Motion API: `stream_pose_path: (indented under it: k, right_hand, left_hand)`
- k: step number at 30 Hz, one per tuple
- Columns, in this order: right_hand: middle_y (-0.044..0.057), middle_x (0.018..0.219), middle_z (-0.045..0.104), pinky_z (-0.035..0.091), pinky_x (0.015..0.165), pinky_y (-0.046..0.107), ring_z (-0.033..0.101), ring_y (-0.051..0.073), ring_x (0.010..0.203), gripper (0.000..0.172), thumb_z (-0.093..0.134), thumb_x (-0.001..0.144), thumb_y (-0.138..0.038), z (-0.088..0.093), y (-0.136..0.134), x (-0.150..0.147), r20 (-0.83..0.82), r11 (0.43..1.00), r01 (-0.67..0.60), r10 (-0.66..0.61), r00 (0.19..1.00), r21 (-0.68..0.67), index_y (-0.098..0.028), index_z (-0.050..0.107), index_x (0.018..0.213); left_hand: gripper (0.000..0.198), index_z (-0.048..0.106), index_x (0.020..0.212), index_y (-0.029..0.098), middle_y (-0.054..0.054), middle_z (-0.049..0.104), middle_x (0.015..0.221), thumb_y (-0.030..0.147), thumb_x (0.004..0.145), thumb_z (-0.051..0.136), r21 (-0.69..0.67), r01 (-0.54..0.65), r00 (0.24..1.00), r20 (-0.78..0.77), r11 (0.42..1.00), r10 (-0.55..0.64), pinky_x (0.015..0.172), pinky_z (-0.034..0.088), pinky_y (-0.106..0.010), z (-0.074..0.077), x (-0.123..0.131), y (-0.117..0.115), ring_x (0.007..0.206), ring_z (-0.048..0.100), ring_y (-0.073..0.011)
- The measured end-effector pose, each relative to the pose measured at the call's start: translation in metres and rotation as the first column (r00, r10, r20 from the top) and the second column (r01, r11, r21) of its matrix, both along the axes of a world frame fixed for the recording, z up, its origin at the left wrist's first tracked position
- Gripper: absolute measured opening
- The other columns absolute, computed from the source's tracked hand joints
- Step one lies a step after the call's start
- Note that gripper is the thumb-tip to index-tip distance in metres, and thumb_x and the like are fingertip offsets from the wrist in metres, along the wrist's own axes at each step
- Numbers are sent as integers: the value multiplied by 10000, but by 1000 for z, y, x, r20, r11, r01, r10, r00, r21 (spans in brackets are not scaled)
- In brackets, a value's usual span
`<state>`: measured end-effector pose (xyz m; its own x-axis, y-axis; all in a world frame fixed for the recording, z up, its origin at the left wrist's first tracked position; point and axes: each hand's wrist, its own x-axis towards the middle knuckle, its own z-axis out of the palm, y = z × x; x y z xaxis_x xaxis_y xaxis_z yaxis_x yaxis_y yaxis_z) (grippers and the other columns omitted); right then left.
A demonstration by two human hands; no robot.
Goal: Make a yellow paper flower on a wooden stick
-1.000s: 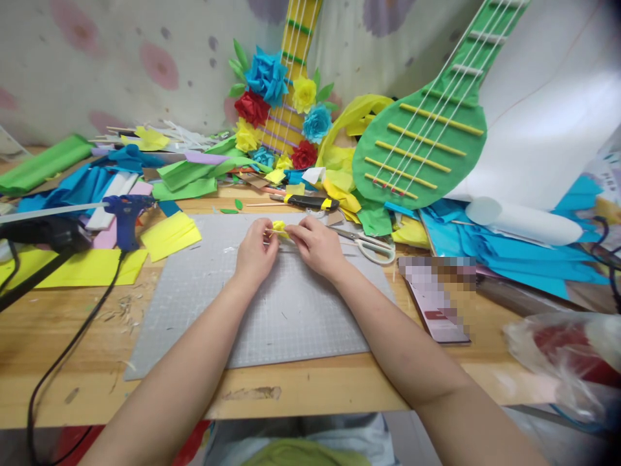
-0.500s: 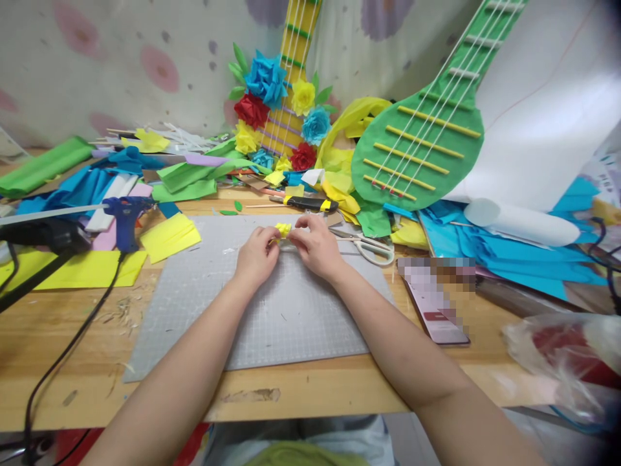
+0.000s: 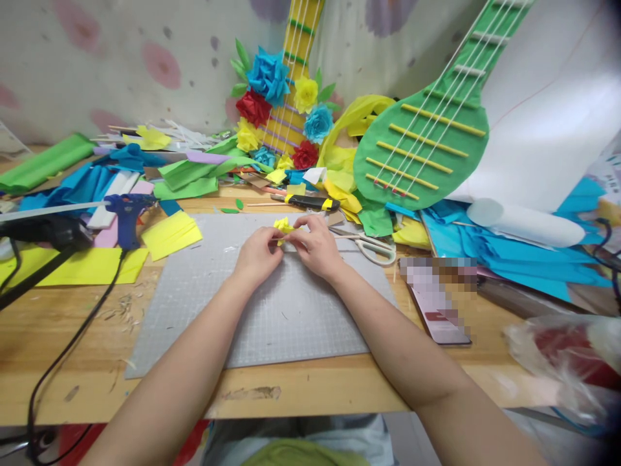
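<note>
A small yellow paper flower [image 3: 282, 225] sits between my two hands over the grey cutting mat [image 3: 262, 304]. My left hand [image 3: 257, 254] pinches it from the left with closed fingers. From the right, my right hand [image 3: 316, 244] grips the same yellow paper, fingers curled round it. Both hands hover at the far middle of the mat. How the paper is folded inside the fingers is hidden.
Scissors [image 3: 371, 244] lie right of my hands. A utility knife [image 3: 306, 202] lies beyond them. A blue glue gun [image 3: 125, 213] with a black cord is at left. Coloured paper sheets, paper flowers and two paper guitars [image 3: 422, 149] crowd the back. A plastic bag [image 3: 567, 362] is at the near right.
The yellow paper has been turned and raised slightly between my fingers. My hands have drawn a little closer together; they stay in the same spot.
</note>
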<state>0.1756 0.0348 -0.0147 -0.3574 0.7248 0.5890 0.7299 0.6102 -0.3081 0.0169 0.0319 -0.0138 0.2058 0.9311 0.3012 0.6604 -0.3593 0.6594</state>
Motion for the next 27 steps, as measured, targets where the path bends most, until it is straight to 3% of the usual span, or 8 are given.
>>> stream_pose_path:
  k: [12,27]
  right_hand:
    - [63,989,526,379,834,367,424,209,965,147,535,819,-313,4,1,2,25,991,-35,32,999,132,-237,660,838]
    - [50,946,551,380,825,358,418,201,954,127,537,815,-269,7,0,2,3,989,-40,40,999,142,-238,654,777]
  left_hand:
    - [193,588,911,171,-25,619,905,160,734,513,80,94,993,59,992,-99,726,513,-239,2,-6,2,761,602,-96]
    - [186,594,870,176,-14,591,812,135,710,508,155,77,996,-65,985,-67,615,466,-214,8,-1,-2,701,547,-104]
